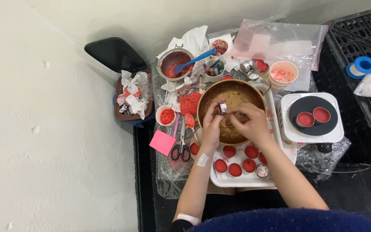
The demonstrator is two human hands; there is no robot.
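Observation:
Both my hands meet over a large brass-coloured bowl (pixel 237 92) holding brownish liquid. My left hand (pixel 211 126) pinches a small round silver tin (pixel 223 108) between its fingertips. My right hand (pixel 250 122) touches the same tin from the right, fingers curled around it. Below the bowl, a white tray (pixel 220 179) carries several small tins filled with red wax (pixel 235 169). A strip of white tape is stuck on my left forearm.
A small white hotplate (pixel 310 118) with two red-filled tins stands at right. Behind are a metal pot with a blue spatula (pixel 174 64), paper cups, a plastic bag (pixel 280 41). Scissors (pixel 181 148), a pink note pad (pixel 162 142) and a bin (pixel 132 96) lie left.

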